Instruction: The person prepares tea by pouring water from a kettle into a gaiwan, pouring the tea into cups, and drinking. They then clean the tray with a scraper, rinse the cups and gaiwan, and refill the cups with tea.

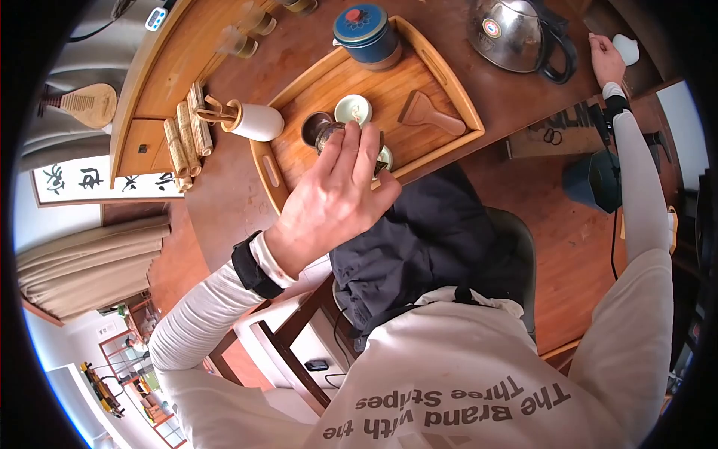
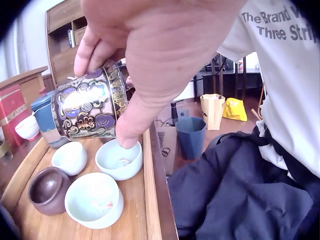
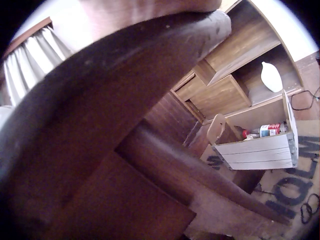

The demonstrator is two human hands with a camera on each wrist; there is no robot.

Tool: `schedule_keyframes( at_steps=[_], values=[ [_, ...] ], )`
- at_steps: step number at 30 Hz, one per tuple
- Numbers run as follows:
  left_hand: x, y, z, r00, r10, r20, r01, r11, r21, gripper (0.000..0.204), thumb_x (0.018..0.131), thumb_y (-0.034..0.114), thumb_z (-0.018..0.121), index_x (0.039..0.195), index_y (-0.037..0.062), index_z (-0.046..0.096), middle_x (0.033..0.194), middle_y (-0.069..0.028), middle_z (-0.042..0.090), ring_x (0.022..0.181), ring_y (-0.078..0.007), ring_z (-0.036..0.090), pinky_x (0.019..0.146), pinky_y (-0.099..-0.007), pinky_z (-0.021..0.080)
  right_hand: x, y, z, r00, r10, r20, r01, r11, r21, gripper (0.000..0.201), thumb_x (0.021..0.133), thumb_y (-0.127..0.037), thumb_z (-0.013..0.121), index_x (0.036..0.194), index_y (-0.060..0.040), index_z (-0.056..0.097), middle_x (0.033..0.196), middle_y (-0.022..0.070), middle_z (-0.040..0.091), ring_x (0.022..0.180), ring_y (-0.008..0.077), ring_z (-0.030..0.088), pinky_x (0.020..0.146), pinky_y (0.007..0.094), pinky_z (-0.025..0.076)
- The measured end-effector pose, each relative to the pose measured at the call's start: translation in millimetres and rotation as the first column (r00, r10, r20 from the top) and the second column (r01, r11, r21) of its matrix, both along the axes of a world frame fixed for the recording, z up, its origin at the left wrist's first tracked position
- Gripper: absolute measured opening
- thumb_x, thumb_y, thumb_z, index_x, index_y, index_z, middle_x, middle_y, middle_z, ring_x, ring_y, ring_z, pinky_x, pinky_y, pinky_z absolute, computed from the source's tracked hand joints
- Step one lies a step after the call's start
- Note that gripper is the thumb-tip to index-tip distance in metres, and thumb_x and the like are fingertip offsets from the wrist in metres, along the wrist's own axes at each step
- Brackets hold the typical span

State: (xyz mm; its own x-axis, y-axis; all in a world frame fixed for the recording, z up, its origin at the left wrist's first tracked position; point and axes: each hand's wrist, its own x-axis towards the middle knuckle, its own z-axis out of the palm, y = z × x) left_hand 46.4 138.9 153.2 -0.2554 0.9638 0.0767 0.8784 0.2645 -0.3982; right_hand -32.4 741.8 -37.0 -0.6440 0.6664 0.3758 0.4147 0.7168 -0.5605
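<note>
My left hand (image 1: 329, 194) grips a patterned cup (image 2: 87, 106) with gold, purple and blue swirls, lying tilted on its side in the left wrist view. It hangs over a wooden tray (image 1: 426, 71). Below it stand pale green cups (image 2: 94, 200) with small decorations inside, a small white cup (image 2: 70, 157) and a dark brown cup (image 2: 48, 190). A blue lidded pot (image 1: 366, 37) stands at the tray's far end. Far off to the right, my right hand (image 1: 607, 63) rests by the table edge beside a white object (image 1: 627, 49), holding nothing visible; its fingers are hidden in the right wrist view.
A brown wooden scraper-shaped tool (image 1: 434, 116) lies on the tray. Left of the tray lie a white holder (image 1: 258, 122) with wooden utensils and rolled bamboo mats (image 1: 182, 142). A steel kettle (image 1: 512, 34) stands right of the tray. A blue bin (image 1: 591, 183) is on the floor.
</note>
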Motion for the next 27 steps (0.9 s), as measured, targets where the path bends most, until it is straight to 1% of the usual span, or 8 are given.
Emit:
schedule_keyframes(
  at_steps=[2,8,15,18,20,23,26,27],
  values=[
    [0,1,-1,1.000,-0.007,0.009,0.006,0.999,0.053,0.020,0.074,0.009,0.074,0.093,0.0070,0.066,0.127,-0.0287,0.059,0.113,-0.0391,0.065,0.095,-0.0460,0.057,0,-2,-2,1.000,0.003,-0.012,-0.003,1.000,-0.005,0.044,0.097,-0.052,0.060,0.116,-0.0157,0.075,0.107,0.0110,0.077,0.106,0.0346,0.071,0.095,0.0407,0.053],
    [-6,2,1,1.000,-0.002,-0.015,0.002,0.999,0.035,0.014,0.078,0.009,0.073,0.090,0.0068,0.067,0.127,-0.0293,0.059,0.113,-0.0391,0.066,0.094,-0.0467,0.058,0,2,-4,1.000,0.009,-0.010,-0.009,1.000,-0.014,0.045,0.097,-0.053,0.060,0.116,-0.0155,0.075,0.108,0.0115,0.077,0.105,0.0353,0.071,0.095,0.0410,0.053],
    [-12,-1,4,0.999,0.005,-0.035,-0.003,0.998,0.056,0.019,0.078,0.011,0.074,0.096,0.0084,0.067,0.128,-0.0277,0.058,0.114,-0.0400,0.066,0.094,-0.0464,0.058,-1,2,-3,1.000,-0.009,0.005,0.009,1.000,0.012,0.044,0.096,-0.054,0.061,0.116,-0.0165,0.075,0.107,0.0115,0.077,0.104,0.0346,0.071,0.094,0.0405,0.053],
    [-31,-4,31,0.991,-0.013,-0.133,0.021,0.998,0.062,0.017,0.077,0.016,0.070,0.091,0.0073,0.063,0.124,-0.0296,0.061,0.109,-0.0389,0.067,0.092,-0.0438,0.056,1,0,0,1.000,-0.003,-0.016,0.003,1.000,0.002,0.044,0.096,-0.053,0.061,0.115,-0.0166,0.075,0.105,0.0115,0.077,0.104,0.0340,0.071,0.093,0.0403,0.053],
    [-46,-6,45,0.971,0.024,-0.240,-0.006,0.997,0.078,0.017,0.077,0.015,0.070,0.091,0.0080,0.063,0.124,-0.0273,0.060,0.109,-0.0369,0.066,0.092,-0.0425,0.056,3,0,1,1.000,-0.009,-0.012,0.009,1.000,0.004,0.043,0.096,-0.052,0.061,0.114,-0.0168,0.075,0.105,0.0116,0.077,0.103,0.0338,0.071,0.092,0.0401,0.053],
    [-60,-5,44,0.972,0.039,-0.230,-0.022,0.997,0.073,0.017,0.077,0.013,0.069,0.091,0.0090,0.063,0.123,-0.0259,0.059,0.108,-0.0354,0.066,0.092,-0.0414,0.056,-1,2,-4,1.000,0.015,-0.025,-0.015,1.000,-0.016,0.041,0.096,-0.051,0.062,0.113,-0.0166,0.076,0.104,0.0119,0.077,0.102,0.0339,0.072,0.092,0.0397,0.054],
    [-64,-4,25,0.968,0.018,-0.252,-0.010,0.999,0.030,0.017,0.076,0.014,0.069,0.092,0.0100,0.063,0.122,-0.0249,0.060,0.107,-0.0341,0.067,0.092,-0.0408,0.056,-4,4,-1,0.998,0.022,-0.056,-0.023,1.000,-0.014,0.041,0.096,-0.050,0.062,0.112,-0.0153,0.076,0.103,0.0121,0.077,0.102,0.0344,0.072,0.091,0.0397,0.054],
    [-64,-7,23,0.978,0.018,-0.210,-0.012,0.999,0.030,0.019,0.077,0.013,0.069,0.095,0.0119,0.064,0.119,-0.0244,0.060,0.104,-0.0336,0.068,0.091,-0.0398,0.057,-2,3,-2,0.998,0.017,-0.058,-0.017,1.000,-0.003,0.041,0.096,-0.050,0.063,0.111,-0.0144,0.075,0.103,0.0121,0.077,0.101,0.0347,0.072,0.091,0.0399,0.054]
  ],
)
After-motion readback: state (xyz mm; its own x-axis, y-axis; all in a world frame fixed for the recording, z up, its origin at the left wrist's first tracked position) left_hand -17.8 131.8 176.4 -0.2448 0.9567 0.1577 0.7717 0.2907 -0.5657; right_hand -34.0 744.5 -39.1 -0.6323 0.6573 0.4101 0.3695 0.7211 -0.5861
